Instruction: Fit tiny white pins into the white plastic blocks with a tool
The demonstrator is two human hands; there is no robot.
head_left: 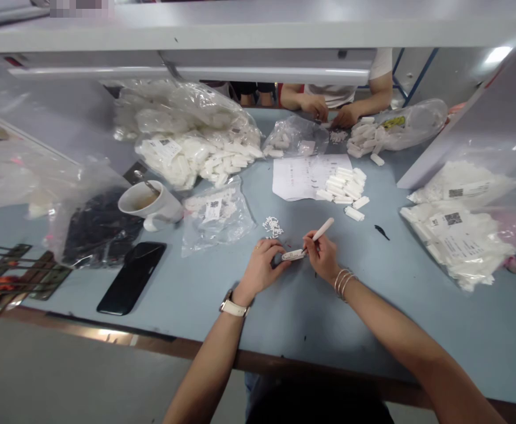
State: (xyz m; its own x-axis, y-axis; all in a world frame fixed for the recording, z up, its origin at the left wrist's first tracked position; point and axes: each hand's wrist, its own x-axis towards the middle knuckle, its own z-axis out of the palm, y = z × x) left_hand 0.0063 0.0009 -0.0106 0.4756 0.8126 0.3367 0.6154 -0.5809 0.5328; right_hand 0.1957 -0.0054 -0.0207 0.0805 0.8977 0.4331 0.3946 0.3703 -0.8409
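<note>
My left hand pinches one end of a small white oblong plastic part just above the blue table. Dark marks or small details run along its upper face. In my right hand is a white pen-shaped tool, its dark thin tip touching the right end of the part. A little heap of tiny white pieces lies just beyond my left hand. Farther off, a pile of white oblong parts rests partly on a printed sheet.
Left stand a white mug with a spoon, a black phone and a bag of dark parts. Bags of white parts fill the back; more labelled bags lie right. Across the table, a co-worker's hands handle similar parts beneath a shelf.
</note>
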